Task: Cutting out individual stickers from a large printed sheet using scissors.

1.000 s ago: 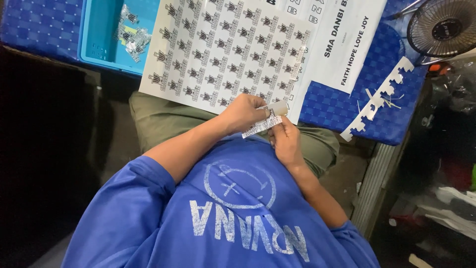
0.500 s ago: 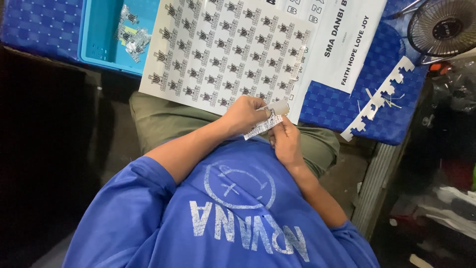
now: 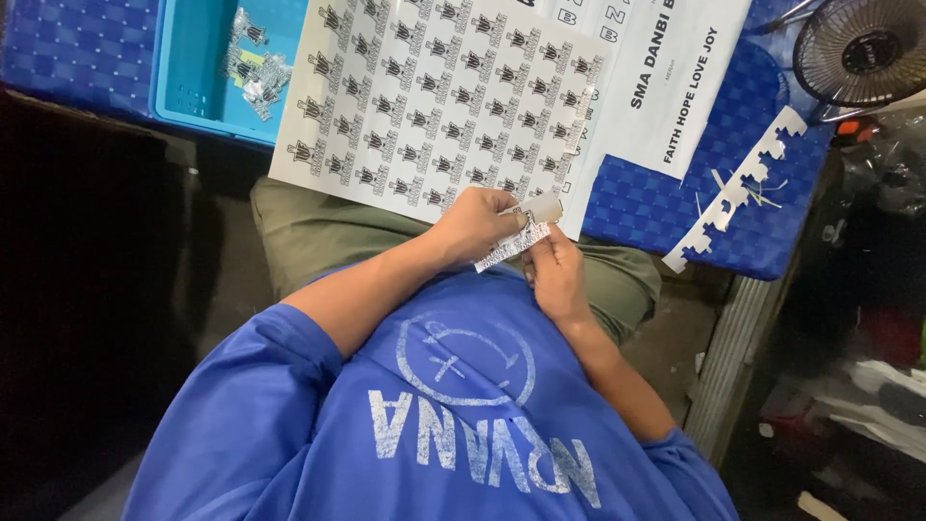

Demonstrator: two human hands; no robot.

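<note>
Over my lap, both hands meet at the near edge of a white sheet of small black printed stickers. My left hand pinches a small printed strip from the left. My right hand grips the same strip from below and to the right. A small pale tab sticks up just above my fingertips. The sticker sheet lies on a table with a blue chequered cover.
A light blue tray at the far left holds several small cut pieces. A white sheet with lettering lies to the right of the stickers. A notched white offcut strip and a small fan sit at the right.
</note>
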